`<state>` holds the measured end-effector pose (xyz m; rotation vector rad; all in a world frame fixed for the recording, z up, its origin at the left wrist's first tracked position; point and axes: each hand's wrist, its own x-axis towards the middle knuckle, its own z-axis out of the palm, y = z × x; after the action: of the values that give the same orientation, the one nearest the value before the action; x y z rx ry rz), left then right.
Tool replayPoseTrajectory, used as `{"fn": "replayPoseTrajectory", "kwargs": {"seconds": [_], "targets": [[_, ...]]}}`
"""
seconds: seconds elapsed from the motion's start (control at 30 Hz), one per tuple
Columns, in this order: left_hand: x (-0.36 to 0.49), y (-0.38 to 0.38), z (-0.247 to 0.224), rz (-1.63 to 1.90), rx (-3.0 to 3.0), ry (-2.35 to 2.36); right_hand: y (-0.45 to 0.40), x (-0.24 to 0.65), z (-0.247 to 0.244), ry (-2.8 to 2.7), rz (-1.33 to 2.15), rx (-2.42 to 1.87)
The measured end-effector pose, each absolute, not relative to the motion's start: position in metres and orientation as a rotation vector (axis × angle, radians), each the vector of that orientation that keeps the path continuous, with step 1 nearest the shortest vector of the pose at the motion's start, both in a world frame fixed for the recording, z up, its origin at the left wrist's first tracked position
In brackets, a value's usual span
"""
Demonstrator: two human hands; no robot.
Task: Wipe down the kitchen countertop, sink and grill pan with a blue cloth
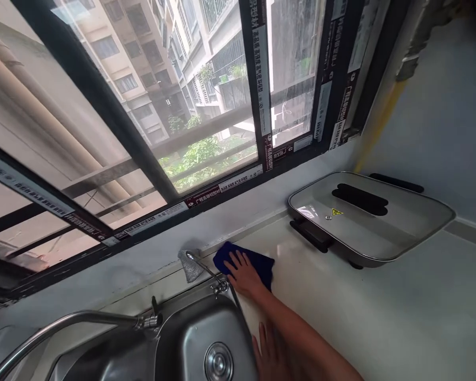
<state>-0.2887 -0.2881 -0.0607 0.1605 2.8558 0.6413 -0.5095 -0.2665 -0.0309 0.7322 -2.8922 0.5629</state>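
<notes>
A dark blue cloth [262,264] lies on the pale counter against the wall ledge, behind the sink's right corner. My right hand [244,275] rests palm down on it, its fingers spread over the fabric and not closed round it. Lower down, my left hand [268,354] lies beside the sink's right rim with fingers stretched out and apart, holding nothing. The lower part of the left hand is cut off by the frame's bottom edge.
A steel sink [198,338] with a large faucet [83,317] fills the bottom left. Near the cloth stand a thin curved spout [202,264] and a grey rag [191,267]. An electric pan [404,233] with a glass lid sits at the right. Windows line the back.
</notes>
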Motion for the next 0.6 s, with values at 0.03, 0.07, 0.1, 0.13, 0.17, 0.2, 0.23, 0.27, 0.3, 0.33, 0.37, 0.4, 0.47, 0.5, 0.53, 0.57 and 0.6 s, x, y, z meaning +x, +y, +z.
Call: {"fn": "replayPoseTrajectory", "kwargs": {"seconds": [0.03,0.07,0.1,0.13,0.17,0.2,0.23,0.27,0.3,0.33,0.37,0.4,0.47,0.5,0.53,0.57,0.6], "targets": [[-0.289,-0.288,-0.054,0.662,0.167,2.834,-0.264,-0.502,-0.029,-2.888,0.564,0.775],[-0.289,-0.288,-0.049,0.681,0.174,2.814,-0.259,-0.494,-0.029,-2.887,0.562,0.801],[-0.289,-0.289,-0.044,0.699,0.176,2.798,-0.252,-0.486,-0.029,-2.886,0.556,0.818],[-0.288,-0.290,-0.040,0.718,0.175,2.791,-0.243,-0.476,-0.030,-2.884,0.548,0.834],[-0.287,-0.290,-0.037,0.740,0.172,2.794,-0.234,-0.466,-0.031,-2.880,0.538,0.851],[-0.286,-0.291,-0.034,0.766,0.172,2.798,-0.224,-0.454,-0.033,-2.877,0.525,0.871],[-0.285,-0.291,-0.031,0.795,0.186,2.802,-0.214,-0.443,-0.035,-2.877,0.511,0.898],[-0.284,-0.291,-0.029,0.825,0.213,2.806,-0.204,-0.431,-0.036,-2.880,0.497,0.927],[-0.283,-0.291,-0.026,0.850,0.248,2.810,-0.194,-0.420,-0.037,-2.886,0.486,0.951],[-0.282,-0.291,-0.023,0.866,0.286,2.815,-0.184,-0.410,-0.037,-2.893,0.476,0.970],[-0.280,-0.292,-0.021,0.871,0.341,2.815,-0.175,-0.399,-0.037,-2.899,0.468,0.982],[-0.277,-0.293,-0.019,0.863,0.417,2.808,-0.166,-0.389,-0.036,-2.901,0.463,0.990],[-0.265,-0.303,-0.017,0.802,0.613,2.770,-0.150,-0.369,-0.033,-2.908,0.458,0.989],[-0.256,-0.312,-0.017,0.749,0.710,2.750,-0.142,-0.358,-0.032,-2.919,0.455,0.980],[-0.244,-0.324,-0.019,0.690,0.768,2.760,-0.136,-0.345,-0.032,-2.935,0.451,0.961],[-0.230,-0.338,-0.021,0.625,0.748,2.819,-0.130,-0.332,-0.034,-2.950,0.446,0.932],[-0.214,-0.354,-0.023,0.558,0.626,2.944,-0.125,-0.317,-0.037,-2.962,0.441,0.897]]}}
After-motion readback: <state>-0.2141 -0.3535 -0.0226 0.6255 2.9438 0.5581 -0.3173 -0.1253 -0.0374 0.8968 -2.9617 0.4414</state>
